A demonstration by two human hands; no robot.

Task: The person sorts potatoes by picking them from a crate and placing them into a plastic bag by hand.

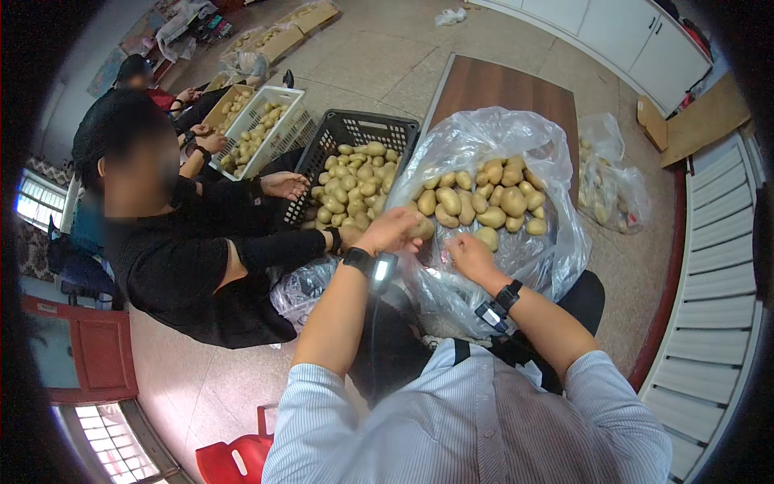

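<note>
My left hand [389,231] is closed round a potato [422,229] near the left edge of the clear plastic bag [556,270]. The fingers of my right hand [473,256] are curled together over the front of this bag; whether they pinch anything is too small to tell. Inside the open bag lies a heap of potatoes [493,194], just beyond my hands. A black crate [405,129] filled with more potatoes [355,187] stands to the left of the bag.
A person in black [181,262] sits close on my left, one hand [284,185] at the crate. Beyond are a white crate [297,101] of potatoes and other people. A brown tabletop [516,89] lies behind the bag. Filled plastic bags [605,189] stand right; a red chair [234,460] is lower left.
</note>
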